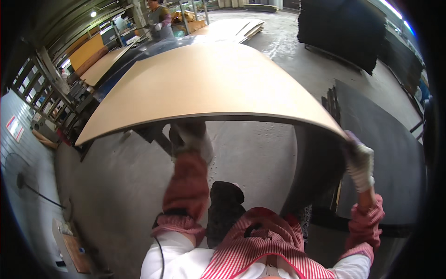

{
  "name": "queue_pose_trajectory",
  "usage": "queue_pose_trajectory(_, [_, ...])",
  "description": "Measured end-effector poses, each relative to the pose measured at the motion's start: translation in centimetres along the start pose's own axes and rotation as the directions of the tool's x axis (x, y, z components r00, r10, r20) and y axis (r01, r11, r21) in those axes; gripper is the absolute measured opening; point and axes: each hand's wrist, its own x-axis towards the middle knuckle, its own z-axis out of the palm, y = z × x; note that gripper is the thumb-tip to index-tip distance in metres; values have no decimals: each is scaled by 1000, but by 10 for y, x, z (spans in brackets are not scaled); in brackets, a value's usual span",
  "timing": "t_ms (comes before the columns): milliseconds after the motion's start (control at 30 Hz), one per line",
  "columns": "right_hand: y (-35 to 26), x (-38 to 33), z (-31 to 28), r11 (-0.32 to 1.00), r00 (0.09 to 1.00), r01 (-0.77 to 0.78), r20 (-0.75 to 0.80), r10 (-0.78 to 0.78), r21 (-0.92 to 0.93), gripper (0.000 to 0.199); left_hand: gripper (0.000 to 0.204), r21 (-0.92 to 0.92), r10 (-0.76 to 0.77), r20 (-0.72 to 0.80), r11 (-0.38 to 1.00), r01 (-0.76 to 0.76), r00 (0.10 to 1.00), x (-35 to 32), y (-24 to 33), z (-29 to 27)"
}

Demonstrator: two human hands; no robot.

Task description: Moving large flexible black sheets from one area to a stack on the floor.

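Observation:
A large tan board (209,79) is lifted flat in front of me, its near edge running across the middle of the view. My left hand (190,137), in a white work glove, reaches up under that near edge and supports it from below. My right hand (360,160), also gloved, grips the board's near right corner. Both forearms wear red checked sleeve covers over white sleeves. The board hides most of what lies beneath it.
Grey concrete floor (251,153) lies below. Black sheets (385,149) lean at the right, with a tall black stack (341,28) behind. More tan boards (232,28) lie farther back near another person (160,21). Metal racks (42,97) and a fan (21,179) stand left.

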Motion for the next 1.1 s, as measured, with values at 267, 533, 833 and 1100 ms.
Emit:
queue_pose_trajectory(267, [174,-265,-159,813,855,-503,-305,419,-294,36,49,398,-359,670,913,93,650,-2,-307,357])
queue_pose_trajectory(533, [247,-451,-88,101,-184,-801,-404,896,590,76,60,726,-813,578,474,-498,69,-158,-502,307])
queue_pose_trajectory(833, [264,-511,-44,-256,-417,-449,52,907,856,97,99,564,-249,-236,-822,-75,939,-124,-276,-68])
queue_pose_trajectory(1100, [169,-419,-50,-284,-264,-353,197,944,891,85,49,865,-326,-502,-203,459,801,-171,-196,-78])
